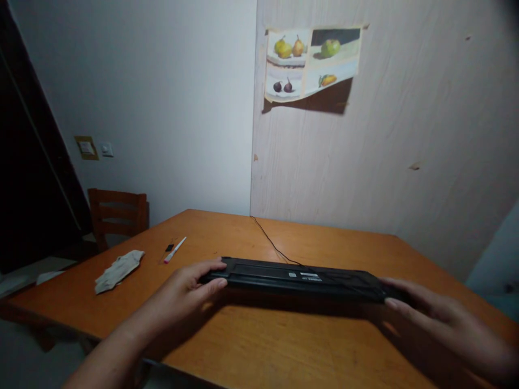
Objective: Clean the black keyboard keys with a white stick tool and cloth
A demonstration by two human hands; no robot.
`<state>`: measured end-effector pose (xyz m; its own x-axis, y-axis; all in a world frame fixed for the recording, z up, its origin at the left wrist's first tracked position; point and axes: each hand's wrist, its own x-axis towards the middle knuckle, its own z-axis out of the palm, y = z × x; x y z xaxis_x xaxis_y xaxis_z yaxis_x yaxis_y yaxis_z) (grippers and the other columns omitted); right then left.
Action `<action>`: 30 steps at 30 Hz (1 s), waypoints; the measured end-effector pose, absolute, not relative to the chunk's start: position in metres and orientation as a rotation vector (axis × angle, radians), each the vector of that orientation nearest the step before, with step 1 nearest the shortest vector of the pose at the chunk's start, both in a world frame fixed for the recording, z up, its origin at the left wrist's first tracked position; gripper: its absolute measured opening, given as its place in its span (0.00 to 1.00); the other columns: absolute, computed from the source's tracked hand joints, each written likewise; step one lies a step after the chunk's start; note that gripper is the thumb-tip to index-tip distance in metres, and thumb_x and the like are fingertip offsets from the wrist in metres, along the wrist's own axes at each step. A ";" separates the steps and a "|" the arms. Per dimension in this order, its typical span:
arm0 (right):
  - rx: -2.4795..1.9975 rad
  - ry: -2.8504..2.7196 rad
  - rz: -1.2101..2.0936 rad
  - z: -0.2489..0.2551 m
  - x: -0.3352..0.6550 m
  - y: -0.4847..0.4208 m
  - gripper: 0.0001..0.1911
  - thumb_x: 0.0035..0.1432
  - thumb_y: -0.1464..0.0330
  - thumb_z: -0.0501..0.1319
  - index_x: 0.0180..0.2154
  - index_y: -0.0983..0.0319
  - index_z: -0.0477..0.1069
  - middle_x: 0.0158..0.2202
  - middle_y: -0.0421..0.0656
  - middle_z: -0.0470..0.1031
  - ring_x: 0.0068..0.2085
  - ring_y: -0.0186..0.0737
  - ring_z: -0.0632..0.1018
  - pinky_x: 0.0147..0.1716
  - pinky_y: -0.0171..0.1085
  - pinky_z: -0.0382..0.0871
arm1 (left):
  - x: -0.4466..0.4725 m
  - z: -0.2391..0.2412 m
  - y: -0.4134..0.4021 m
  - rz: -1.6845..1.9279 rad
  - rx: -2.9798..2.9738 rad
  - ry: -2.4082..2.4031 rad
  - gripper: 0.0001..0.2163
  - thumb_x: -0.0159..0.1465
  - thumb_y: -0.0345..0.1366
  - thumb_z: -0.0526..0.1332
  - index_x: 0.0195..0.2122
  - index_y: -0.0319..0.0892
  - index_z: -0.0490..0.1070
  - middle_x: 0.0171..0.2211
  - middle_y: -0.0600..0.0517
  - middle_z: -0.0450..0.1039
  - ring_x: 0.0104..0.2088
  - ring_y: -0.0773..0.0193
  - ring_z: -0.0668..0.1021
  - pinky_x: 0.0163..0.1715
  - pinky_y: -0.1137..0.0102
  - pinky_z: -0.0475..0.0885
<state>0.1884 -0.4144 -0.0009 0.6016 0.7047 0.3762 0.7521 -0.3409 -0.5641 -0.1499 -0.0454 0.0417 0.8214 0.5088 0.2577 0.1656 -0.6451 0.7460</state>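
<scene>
A black keyboard (267, 278) is held tilted just above the wooden table, its underside with white labels turned towards me. My left hand (192, 286) grips its left end, thumb along the near edge and fingers over the far side. At the right end, my right hand (425, 308) has its thumb on the near edge; its other fingers are partly hidden behind the keyboard. A thin black cable (270, 240) runs from behind the keyboard to the table's far edge.
On the left of the wooden table (284, 346) lie a crumpled pale cloth (119, 272), a white brush-like stick with a pink end (175, 250) and a small black piece (169, 248). A wooden chair (117, 212) stands behind. Fruit paintings (312, 65) hang on the wall.
</scene>
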 end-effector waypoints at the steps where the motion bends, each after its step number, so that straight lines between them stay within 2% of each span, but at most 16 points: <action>1: -2.091 -1.166 -0.021 0.011 0.194 -0.412 0.26 0.60 0.49 0.61 0.53 0.56 0.75 0.53 0.48 0.79 0.52 0.56 0.80 0.52 0.48 0.77 | -0.146 0.051 -0.044 0.600 2.277 0.484 0.20 0.65 0.49 0.60 0.54 0.46 0.75 0.55 0.47 0.77 0.54 0.51 0.77 0.56 0.59 0.70; 5: -2.017 -1.088 0.006 0.044 0.215 -0.401 0.24 0.57 0.49 0.64 0.48 0.58 0.73 0.45 0.49 0.80 0.47 0.53 0.80 0.46 0.45 0.77 | -0.131 0.081 -0.034 0.633 2.463 0.517 0.20 0.65 0.53 0.58 0.48 0.45 0.76 0.39 0.50 0.80 0.39 0.55 0.78 0.40 0.66 0.71; 8: -2.002 -1.077 0.074 0.056 0.225 -0.391 0.23 0.56 0.47 0.64 0.42 0.58 0.71 0.36 0.46 0.78 0.37 0.46 0.79 0.35 0.40 0.75 | -0.120 0.092 -0.025 0.647 2.488 0.534 0.20 0.65 0.54 0.56 0.41 0.43 0.76 0.33 0.51 0.77 0.34 0.58 0.76 0.33 0.69 0.68; 12: -2.003 -1.055 0.212 0.068 0.231 -0.374 0.25 0.55 0.44 0.63 0.32 0.59 0.67 0.26 0.40 0.70 0.26 0.36 0.72 0.24 0.34 0.67 | -0.105 0.100 -0.015 0.616 2.436 0.598 0.21 0.63 0.57 0.56 0.31 0.43 0.72 0.27 0.52 0.72 0.28 0.60 0.73 0.26 0.71 0.63; 15: -2.028 -0.999 0.330 0.075 0.236 -0.361 0.28 0.54 0.41 0.62 0.30 0.59 0.63 0.22 0.36 0.64 0.22 0.32 0.66 0.19 0.32 0.60 | -0.094 0.103 -0.008 0.568 2.388 0.623 0.23 0.62 0.59 0.56 0.28 0.43 0.69 0.23 0.54 0.67 0.25 0.62 0.70 0.24 0.72 0.60; 22: -2.147 -0.879 0.519 0.062 0.237 -0.341 0.33 0.49 0.35 0.60 0.28 0.58 0.58 0.18 0.35 0.61 0.18 0.30 0.63 0.17 0.31 0.56 | -0.080 0.090 0.007 0.395 2.285 0.722 0.26 0.60 0.64 0.54 0.24 0.44 0.65 0.20 0.55 0.63 0.21 0.64 0.65 0.21 0.72 0.54; 27: -2.220 -0.861 0.605 0.031 0.236 -0.331 0.34 0.50 0.33 0.55 0.28 0.58 0.58 0.18 0.34 0.60 0.18 0.30 0.62 0.16 0.32 0.53 | -0.075 0.062 0.015 0.343 2.202 0.728 0.28 0.58 0.66 0.54 0.24 0.43 0.66 0.21 0.55 0.65 0.23 0.63 0.66 0.24 0.71 0.57; 30: -2.221 -0.881 0.529 0.008 0.246 -0.326 0.33 0.51 0.34 0.56 0.27 0.59 0.60 0.19 0.36 0.62 0.20 0.32 0.63 0.19 0.33 0.54 | -0.071 0.038 0.020 0.365 2.162 0.737 0.27 0.57 0.66 0.55 0.25 0.43 0.65 0.21 0.55 0.65 0.23 0.63 0.68 0.24 0.70 0.59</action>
<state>0.2456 -0.3261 0.0079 0.6881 0.7162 -0.1165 0.4397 -0.5394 -0.7182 -0.0708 0.0197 0.0382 0.7884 0.6151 0.0122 0.3828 -0.5060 0.7730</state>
